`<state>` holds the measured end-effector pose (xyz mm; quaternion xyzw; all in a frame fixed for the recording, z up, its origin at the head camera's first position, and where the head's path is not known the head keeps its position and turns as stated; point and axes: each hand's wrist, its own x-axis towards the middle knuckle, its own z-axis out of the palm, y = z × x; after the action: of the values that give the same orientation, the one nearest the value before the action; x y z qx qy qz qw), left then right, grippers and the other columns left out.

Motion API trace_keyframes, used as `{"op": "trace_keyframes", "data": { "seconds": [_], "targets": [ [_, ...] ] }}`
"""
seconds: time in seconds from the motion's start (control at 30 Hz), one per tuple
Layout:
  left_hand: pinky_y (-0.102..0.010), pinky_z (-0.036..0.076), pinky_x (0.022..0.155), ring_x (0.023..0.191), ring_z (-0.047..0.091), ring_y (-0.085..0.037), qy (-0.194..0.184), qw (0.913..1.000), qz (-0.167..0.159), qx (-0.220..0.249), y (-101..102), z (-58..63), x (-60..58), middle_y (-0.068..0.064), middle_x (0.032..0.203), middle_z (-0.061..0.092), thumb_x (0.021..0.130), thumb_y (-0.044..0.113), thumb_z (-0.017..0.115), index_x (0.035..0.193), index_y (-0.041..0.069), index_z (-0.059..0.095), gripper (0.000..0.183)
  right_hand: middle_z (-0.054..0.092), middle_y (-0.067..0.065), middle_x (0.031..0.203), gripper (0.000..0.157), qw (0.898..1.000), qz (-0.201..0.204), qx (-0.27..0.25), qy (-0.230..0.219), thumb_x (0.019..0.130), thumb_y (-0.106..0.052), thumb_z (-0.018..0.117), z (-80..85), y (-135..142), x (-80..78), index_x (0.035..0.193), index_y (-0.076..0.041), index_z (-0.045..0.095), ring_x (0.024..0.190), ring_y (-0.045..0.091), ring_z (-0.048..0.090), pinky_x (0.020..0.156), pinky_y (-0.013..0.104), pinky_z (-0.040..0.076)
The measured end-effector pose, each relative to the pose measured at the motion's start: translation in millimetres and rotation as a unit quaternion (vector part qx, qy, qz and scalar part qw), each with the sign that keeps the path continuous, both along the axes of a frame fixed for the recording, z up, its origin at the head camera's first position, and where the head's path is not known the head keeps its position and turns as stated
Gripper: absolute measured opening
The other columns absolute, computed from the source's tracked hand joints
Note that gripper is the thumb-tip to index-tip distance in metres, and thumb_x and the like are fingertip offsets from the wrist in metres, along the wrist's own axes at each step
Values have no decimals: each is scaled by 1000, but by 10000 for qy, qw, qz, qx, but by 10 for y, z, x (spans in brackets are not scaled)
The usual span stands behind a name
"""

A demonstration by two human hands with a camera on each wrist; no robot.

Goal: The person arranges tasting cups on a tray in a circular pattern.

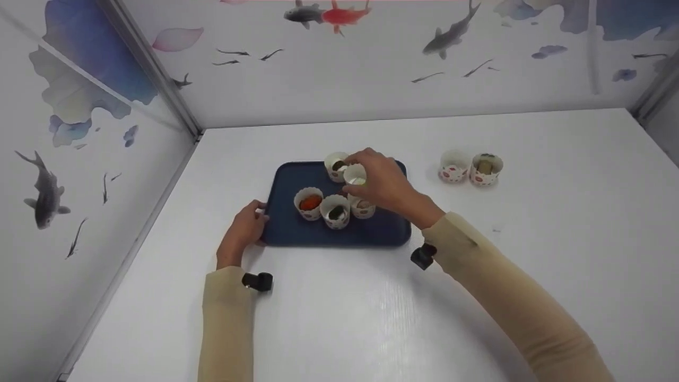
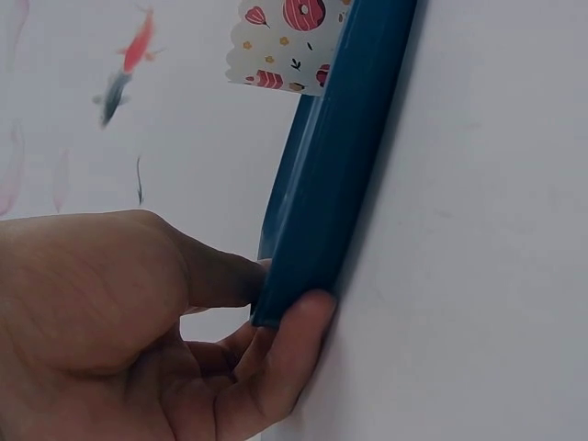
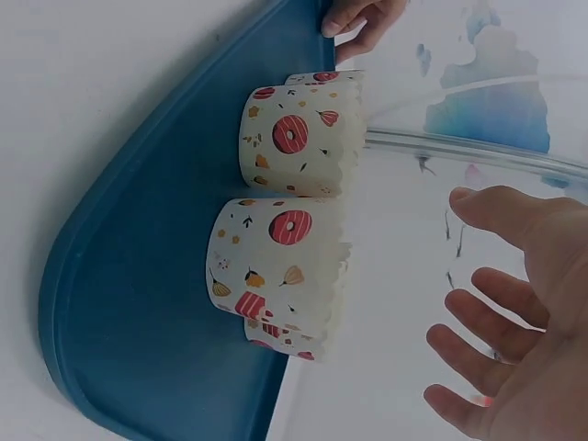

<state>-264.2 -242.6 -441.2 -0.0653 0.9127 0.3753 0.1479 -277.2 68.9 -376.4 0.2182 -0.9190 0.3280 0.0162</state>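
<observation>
On the blue tray (image 1: 286,178) stand several white paper cups with a red-and-yellow print. One cup (image 1: 309,208) has orange-red pieces in it; beside it, another cup (image 1: 335,220) holds something dark green. My left hand (image 1: 245,228) grips the tray's left edge, with the thumb (image 2: 220,276) on the rim and fingers underneath. Above the right-hand cups hovers my right hand (image 1: 386,183), its fingers spread and apart from the cups in the right wrist view. It partly covers a cup with pale contents (image 1: 363,210) and a cup with something light green (image 1: 354,172).
Two more printed paper cups stand on the white table (image 1: 339,307) right of the tray: a left one (image 1: 453,172) and a right one (image 1: 485,178) with brownish pieces. A small clear scrap (image 1: 496,229) lies nearer. Fish-patterned panels (image 1: 371,63) border the table behind and at left.
</observation>
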Motion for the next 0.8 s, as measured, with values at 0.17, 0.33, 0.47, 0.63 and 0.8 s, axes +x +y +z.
{"op": "trace_keyframes", "data": {
  "seconds": [0.17, 0.33, 0.47, 0.63, 0.8],
  "targets": [
    [-30, 62, 70, 116, 63, -39, -9, 10000, 13, -4, -2, 0, 7, -27, 139, 53, 108, 13, 36, 149, 4, 36, 42, 58, 13, 138, 55, 9993, -180, -280, 155, 89, -25, 77, 29, 157, 78, 138, -7, 58, 130, 34, 53, 114, 58, 38],
    [-29, 62, 68, 114, 64, -38, 68, 9999, -19, -74, -7, 1, 21, -27, 139, 53, 108, 13, 36, 149, 3, 37, 42, 53, 15, 145, 61, 9978, -350, -476, 287, 90, -25, 76, 71, 365, 140, 144, -7, 52, 139, 35, 46, 121, 60, 26],
    [-29, 62, 66, 112, 65, -38, 107, 9999, -49, -113, -5, 8, 15, -28, 138, 54, 108, 11, 36, 148, 3, 38, 41, 51, 17, 146, 64, 9958, -545, -643, 359, 91, -22, 75, 97, 566, 171, 147, -6, 47, 140, 35, 44, 121, 58, 28],
    [-30, 62, 67, 114, 64, -38, 134, 9998, -60, -150, -4, 5, 6, -29, 140, 53, 108, 12, 36, 148, 2, 38, 41, 50, 17, 147, 62, 9914, -868, -874, 451, 92, -18, 74, 112, 837, 204, 146, -5, 47, 140, 35, 45, 117, 52, 39],
    [-30, 62, 68, 114, 64, -38, 124, 9998, -70, -145, -2, 3, 12, -29, 139, 53, 108, 12, 37, 148, 2, 38, 41, 50, 16, 148, 60, 9855, -1249, -1079, 388, 92, -17, 74, 91, 1063, 204, 145, -6, 48, 141, 34, 43, 118, 52, 37]
  ]
}}
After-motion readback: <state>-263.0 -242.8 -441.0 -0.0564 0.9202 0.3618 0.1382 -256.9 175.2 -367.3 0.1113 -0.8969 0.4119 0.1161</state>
